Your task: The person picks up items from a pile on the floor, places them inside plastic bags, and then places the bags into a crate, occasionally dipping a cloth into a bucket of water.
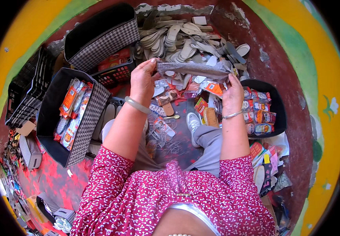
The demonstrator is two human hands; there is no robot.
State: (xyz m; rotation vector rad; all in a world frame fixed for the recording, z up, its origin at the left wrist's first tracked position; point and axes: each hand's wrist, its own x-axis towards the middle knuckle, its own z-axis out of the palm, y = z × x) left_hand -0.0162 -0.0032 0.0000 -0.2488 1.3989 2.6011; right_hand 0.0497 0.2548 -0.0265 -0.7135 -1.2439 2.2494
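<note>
Between my two hands stretches a grey, fuzzy strip of cloth, held up at about arm's length in front of me. My left hand pinches its left end between thumb and fingers. At the other end, my right hand grips the right corner. Beyond and below the strip lies a large heap of pale shoe insoles, some stacked flat together. Loose insoles and small packets in clear and orange wrapping are scattered under my hands. A tan insole lies near my right forearm.
On the left stands a houndstooth fabric bin of wrapped packets, with another houndstooth bin behind it over a black plastic crate. Stacked black crates stand farther left. A dark bin of packets sits right, beside a maroon wall.
</note>
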